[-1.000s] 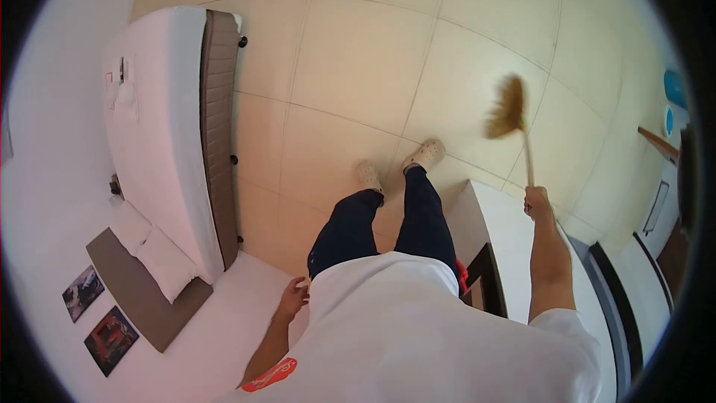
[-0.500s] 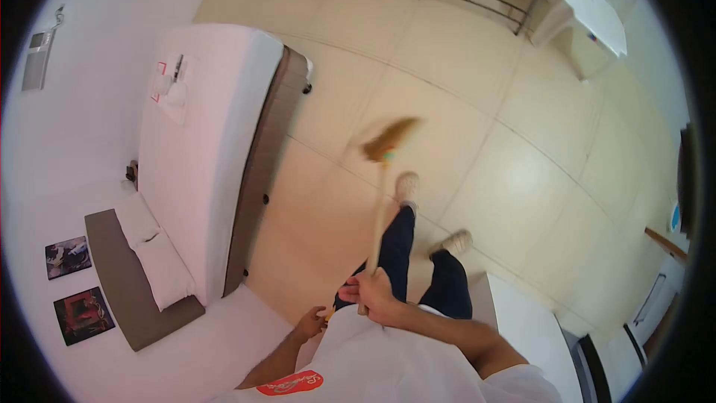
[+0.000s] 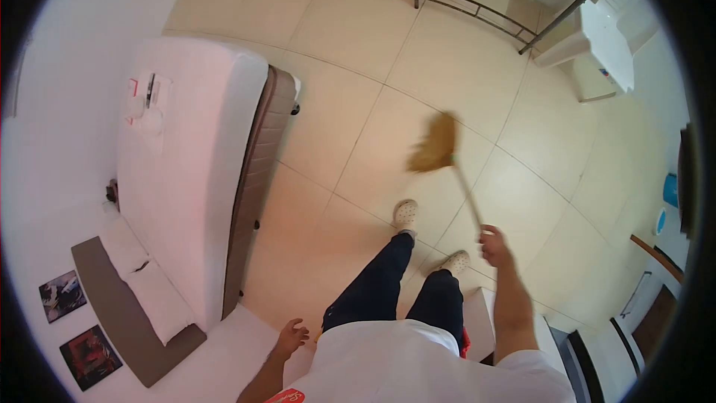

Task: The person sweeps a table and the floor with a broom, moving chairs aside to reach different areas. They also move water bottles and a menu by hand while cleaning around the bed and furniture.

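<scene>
My right hand (image 3: 495, 246) is closed around the handle of a broom (image 3: 468, 192). The broom reaches away from me over the tiled floor, and its straw head (image 3: 436, 145) is slightly blurred ahead of my feet. Low beside my hip, my left hand (image 3: 292, 337) hangs with its fingers apart and nothing in it. Two beige clogs (image 3: 406, 214) are on my feet, below dark trousers.
A bed with a white mattress (image 3: 186, 172) stands to the left, its pillows (image 3: 160, 302) at the headboard. Ahead on the right are a metal-legged table (image 3: 477, 11) and a white plastic chair (image 3: 608, 45). A white cabinet (image 3: 481, 321) is close on my right.
My right hand has swung outward to the right with the broom, taking the straw head rightward too. My left hand has dropped a little lower and to the left.
</scene>
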A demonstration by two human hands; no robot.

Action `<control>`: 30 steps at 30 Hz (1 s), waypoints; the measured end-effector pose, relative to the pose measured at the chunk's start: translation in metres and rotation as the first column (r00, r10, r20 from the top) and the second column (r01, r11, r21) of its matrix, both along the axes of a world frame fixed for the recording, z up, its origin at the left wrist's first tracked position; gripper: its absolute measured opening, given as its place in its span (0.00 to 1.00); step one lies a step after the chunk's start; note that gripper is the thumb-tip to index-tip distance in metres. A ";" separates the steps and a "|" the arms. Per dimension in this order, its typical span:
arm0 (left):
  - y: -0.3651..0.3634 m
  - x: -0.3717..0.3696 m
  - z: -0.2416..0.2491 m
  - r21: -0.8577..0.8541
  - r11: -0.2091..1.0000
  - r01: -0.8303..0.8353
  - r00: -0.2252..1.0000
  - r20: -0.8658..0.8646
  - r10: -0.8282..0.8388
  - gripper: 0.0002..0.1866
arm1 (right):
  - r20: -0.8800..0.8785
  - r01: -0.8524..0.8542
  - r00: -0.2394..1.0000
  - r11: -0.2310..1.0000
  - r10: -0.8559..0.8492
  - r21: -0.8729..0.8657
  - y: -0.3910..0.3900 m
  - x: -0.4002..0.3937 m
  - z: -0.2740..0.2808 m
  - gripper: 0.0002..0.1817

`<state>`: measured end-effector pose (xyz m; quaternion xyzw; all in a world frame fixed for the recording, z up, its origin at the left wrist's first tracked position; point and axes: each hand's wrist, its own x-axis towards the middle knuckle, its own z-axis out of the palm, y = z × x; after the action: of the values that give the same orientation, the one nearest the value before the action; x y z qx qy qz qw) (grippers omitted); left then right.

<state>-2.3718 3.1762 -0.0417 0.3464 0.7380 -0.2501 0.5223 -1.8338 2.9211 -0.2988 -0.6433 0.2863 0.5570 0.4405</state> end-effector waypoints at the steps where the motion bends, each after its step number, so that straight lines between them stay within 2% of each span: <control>1: 0.005 0.002 -0.004 -0.009 1.000 0.005 1.000 0.021 -0.005 0.23 | 0.068 0.015 0.998 0.992 -0.006 -0.124 -0.021 0.034 0.023 0.19; 2: 0.010 0.004 -0.010 -0.017 1.000 0.011 0.999 0.042 -0.010 0.23 | 0.131 0.038 0.991 0.954 0.001 -0.296 -0.026 0.062 0.049 0.19; 3: 0.013 0.008 -0.014 -0.024 1.000 0.017 0.998 0.063 -0.016 0.23 | 0.214 0.103 0.977 0.922 -0.022 -0.374 -0.029 0.081 0.059 0.18; 6: 0.023 0.038 -0.029 -0.002 1.000 0.004 0.996 0.091 -0.004 0.23 | 0.455 0.329 0.887 0.798 -0.078 -0.505 0.015 0.108 0.075 0.16; 9: 0.030 0.077 -0.030 -0.007 1.000 -0.029 0.992 0.121 0.029 0.23 | 0.458 0.270 0.878 0.935 -0.140 -0.232 0.097 0.074 0.117 0.14; 10: 0.029 0.086 -0.028 -0.004 0.999 -0.042 0.993 0.110 0.042 0.23 | 0.400 0.242 0.898 0.965 -0.184 -0.101 0.134 0.056 0.140 0.15; 12: 0.023 0.099 -0.022 -0.004 0.998 -0.063 0.995 0.077 0.063 0.23 | 0.176 0.242 0.943 0.944 -0.283 0.223 0.219 0.037 0.202 0.15; 14: 0.009 0.092 -0.013 0.041 0.976 -0.215 0.972 0.108 0.210 0.22 | 0.136 0.102 0.979 0.944 -0.151 0.314 0.290 0.046 0.199 0.18; 15: -0.002 0.089 -0.009 0.064 0.954 -0.293 0.951 0.127 0.283 0.21 | 0.118 0.073 0.985 0.916 -0.130 0.394 0.326 0.053 0.179 0.19; 16: -0.012 0.094 -0.004 0.092 0.943 -0.319 0.948 0.054 0.315 0.20 | 0.119 0.016 0.990 0.891 -0.078 0.455 0.367 0.071 0.162 0.18; 18: -0.030 0.113 0.018 0.115 0.907 -0.404 0.907 -0.077 0.414 0.21 | 0.257 -0.177 0.965 0.840 0.047 0.513 0.454 0.116 0.108 0.16; 19: -0.039 0.124 0.031 0.114 0.878 -0.464 0.869 -0.132 0.476 0.22 | 0.367 -0.288 0.924 0.834 0.112 0.470 0.501 0.142 0.082 0.14; 20: -0.079 0.079 0.024 -0.175 0.487 -0.856 0.433 0.275 0.859 0.21 | 0.400 -0.323 0.907 0.828 0.132 0.458 0.544 0.169 0.047 0.14; 21: -0.116 0.036 0.018 -0.612 -0.027 -0.791 -0.163 0.168 0.972 0.20 | 0.374 -0.307 0.919 0.823 0.125 0.479 0.580 0.197 0.014 0.13; 22: -0.133 0.055 0.027 -0.601 -0.106 -0.792 -0.235 0.140 0.962 0.19 | 0.330 -0.320 0.928 0.829 0.175 0.459 0.606 0.228 0.003 0.12; 24: -0.152 0.095 0.030 -0.403 -0.052 -0.914 -0.134 0.177 0.975 0.19 | 0.201 -0.102 0.979 0.920 0.025 0.378 0.627 0.271 -0.015 0.07; 25: -0.157 0.113 0.031 -0.352 -0.038 -0.935 -0.105 0.174 0.979 0.19 | 0.109 -0.056 0.994 0.929 0.017 0.366 0.621 0.284 -0.029 0.05; 26: -0.160 0.128 0.035 -0.330 -0.032 -0.944 -0.094 0.173 0.980 0.19 | 0.018 -0.014 1.000 0.939 0.009 0.343 0.605 0.296 -0.046 0.04; 27: -0.158 0.141 0.037 -0.336 -0.038 -0.941 -0.102 0.175 0.979 0.19 | 0.073 -0.023 0.997 0.924 -0.005 0.381 0.572 0.295 -0.077 0.07; 30: -0.134 0.155 0.029 -0.511 -0.038 -0.859 -0.157 0.192 0.969 0.20 | -0.022 0.095 0.995 0.969 -0.093 0.227 0.438 0.292 -0.054 0.11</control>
<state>-2.2163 3.0421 -0.0129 -0.2918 0.5555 0.2276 0.7447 -1.5415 3.3587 -0.3533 -0.5713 0.2531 0.5682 0.5355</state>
